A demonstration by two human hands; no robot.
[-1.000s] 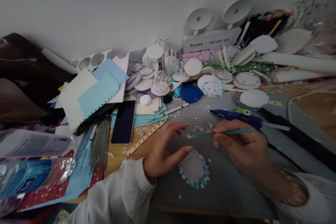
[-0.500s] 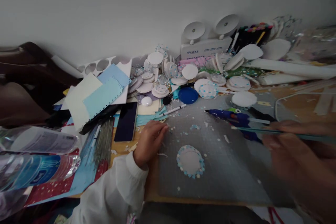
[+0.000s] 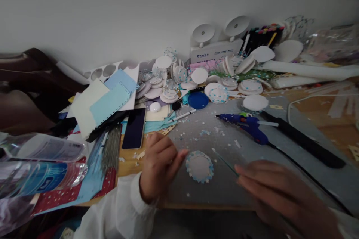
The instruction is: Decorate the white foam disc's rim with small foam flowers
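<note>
A round white disc (image 3: 199, 168) with a rim of small blue and white pieces lies flat on the grey mat (image 3: 224, 190). At its left is my left hand (image 3: 161, 164), fingers loosely curled and thumb stretched out toward the disc's edge; it holds nothing visible. On the other side, my right hand (image 3: 280, 190) pinches a thin teal stick (image 3: 226, 162) with a pale tip. That tip points at the disc from just off its right edge. Motion blurs part of the right hand.
A blue glue gun (image 3: 252, 127) lies behind the right hand, beside a long black tool (image 3: 305, 142). Piled white discs (image 3: 168, 95) line the wall. A phone (image 3: 134, 129), coloured sheets (image 3: 110, 102) and a plastic bottle (image 3: 47, 177) lie left. Paper scraps (image 3: 205, 133) dot the mat.
My right hand has come down and leftward, bringing the stick's tip near the decorated disc. My left hand has lifted slightly and moved its thumb toward the disc's left edge.
</note>
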